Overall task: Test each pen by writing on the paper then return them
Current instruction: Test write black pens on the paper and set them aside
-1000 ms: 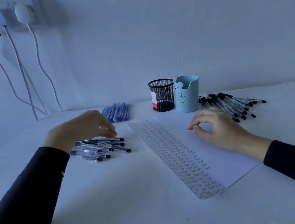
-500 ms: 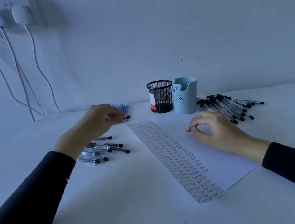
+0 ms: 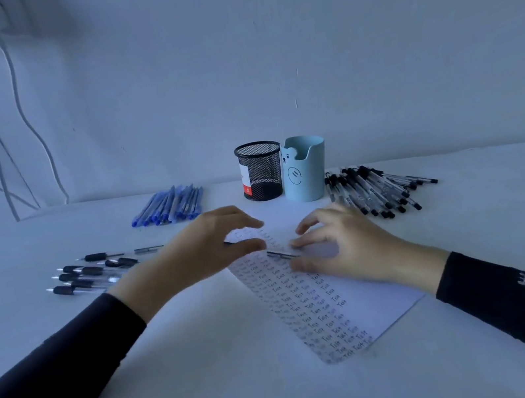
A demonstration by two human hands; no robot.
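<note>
Left grip point(image 3: 207, 249) pinches a pen point(image 3: 282, 254) low over the paper point(image 3: 366, 289). Right grip point(image 3: 341, 244) has its fingertips at the pen's other end; I cannot tell whether they clamp it. On the desk point(image 3: 215, 380) lie left pens point(image 3: 89, 274), right pens point(image 3: 374, 190) and blue pens point(image 3: 168, 207). Behind the paper stand a mesh cup point(image 3: 260, 171) and a blue cup point(image 3: 306, 170).

Black mesh cup point(image 3: 260, 171) beside blue bear cup point(image 3: 306, 170) — white table point(image 3: 215, 380)

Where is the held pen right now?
Head view, centre: the pen is held by the left hand, its far end at the right hand, above the paper.
</note>
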